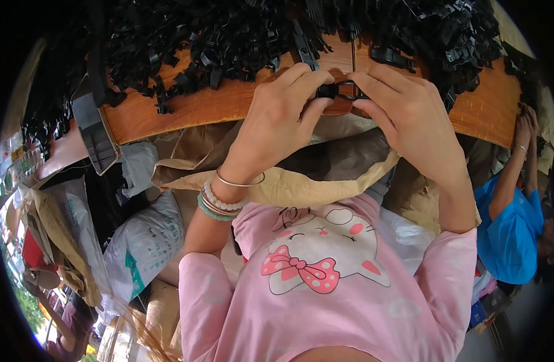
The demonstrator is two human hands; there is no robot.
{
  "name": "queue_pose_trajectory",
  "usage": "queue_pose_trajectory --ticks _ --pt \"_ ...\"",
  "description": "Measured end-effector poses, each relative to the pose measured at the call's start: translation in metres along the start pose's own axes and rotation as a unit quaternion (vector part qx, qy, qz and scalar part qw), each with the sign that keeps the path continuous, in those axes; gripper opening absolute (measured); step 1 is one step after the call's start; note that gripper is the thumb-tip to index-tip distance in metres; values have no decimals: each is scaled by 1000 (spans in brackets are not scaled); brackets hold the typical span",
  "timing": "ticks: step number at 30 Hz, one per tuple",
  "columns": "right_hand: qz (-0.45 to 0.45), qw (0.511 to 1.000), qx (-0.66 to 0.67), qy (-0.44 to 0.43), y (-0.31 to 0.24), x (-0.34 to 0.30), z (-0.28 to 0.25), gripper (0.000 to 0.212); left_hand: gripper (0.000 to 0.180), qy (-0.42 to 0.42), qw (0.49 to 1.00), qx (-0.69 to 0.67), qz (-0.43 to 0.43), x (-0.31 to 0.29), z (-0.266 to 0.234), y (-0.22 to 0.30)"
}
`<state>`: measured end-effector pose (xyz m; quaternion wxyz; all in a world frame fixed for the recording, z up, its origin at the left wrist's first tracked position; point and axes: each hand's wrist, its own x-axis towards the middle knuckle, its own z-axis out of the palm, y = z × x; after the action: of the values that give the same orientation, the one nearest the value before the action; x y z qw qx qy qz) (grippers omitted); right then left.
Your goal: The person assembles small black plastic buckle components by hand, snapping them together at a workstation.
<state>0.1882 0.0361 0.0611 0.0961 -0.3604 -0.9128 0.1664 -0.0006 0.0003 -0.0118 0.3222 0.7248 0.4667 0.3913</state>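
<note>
Both hands meet at the table's near edge around a small black plastic buckle. My left hand, with bangles and beads at the wrist, pinches its left part between thumb and fingers. On the other side, my right hand pinches the open-framed right part. The fingers cover much of it, so I cannot tell whether the two parts are fully joined. Beyond the hands, a heap of black buckles and straps covers the far side of the wooden table.
An open brown paper sack hangs below the table edge, under my hands. White plastic bags stand at the left, near a grey flat panel. A co-worker in a blue shirt sits at the right, and another person shows at the lower left.
</note>
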Motion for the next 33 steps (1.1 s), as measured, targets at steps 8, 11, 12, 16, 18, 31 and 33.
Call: queue_pose_trajectory --ticks 8,11,12,16,18,31,33 --pt "-20 1000 4 -6 4 2 4 19 24 -5 1000 -9 -11 1 1 2" --pt "29 999 17 15 2 -9 13 20 25 0 1000 1 -21 -1 1 3" --pt "52 994 72 70 2 -17 22 22 26 2 1000 11 -27 -2 2 3" --pt "134 954 235 131 -10 -40 27 32 25 41 994 -49 -93 -10 6 11" --pt "92 952 250 155 -3 -44 37 33 19 101 967 -207 -110 -17 12 21" --pt "-50 947 281 147 -13 -42 29 35 32 -59 832 -500 -234 -34 -6 54" --pt "-52 952 268 141 -13 -42 28 36 31 -91 826 -508 -227 -36 -8 53"
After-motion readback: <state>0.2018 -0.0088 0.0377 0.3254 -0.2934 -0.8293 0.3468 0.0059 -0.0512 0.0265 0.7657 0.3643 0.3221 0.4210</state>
